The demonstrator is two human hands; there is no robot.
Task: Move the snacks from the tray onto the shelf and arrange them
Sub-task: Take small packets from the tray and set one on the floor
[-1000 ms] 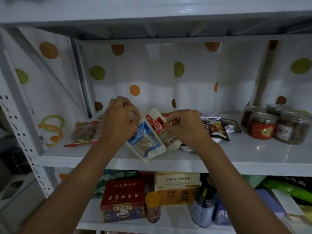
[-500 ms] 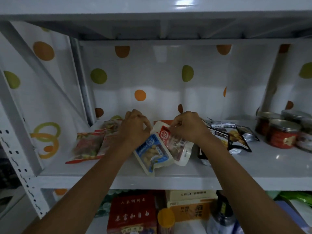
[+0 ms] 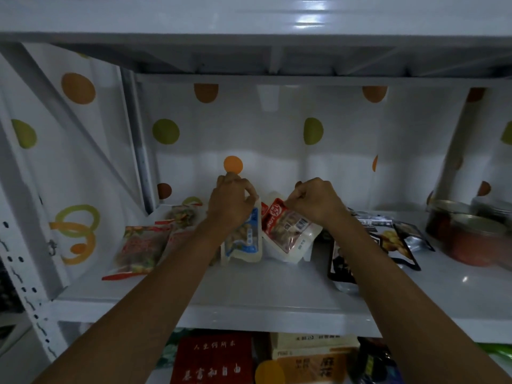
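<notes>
A blue-and-white plastic snack pouch [image 3: 243,239] is pinched at its top by the left hand [image 3: 231,202], a red-and-white plastic snack pouch [image 3: 288,231] by the right hand [image 3: 315,200]; both are stood on the white metal shelf [image 3: 249,297].

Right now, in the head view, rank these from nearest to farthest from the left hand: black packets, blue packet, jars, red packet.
1. blue packet, pinched by the left hand itself.
2. red packet, just to its right.
3. black packets, further right on the shelf.
4. jars, at the far right.
</notes>
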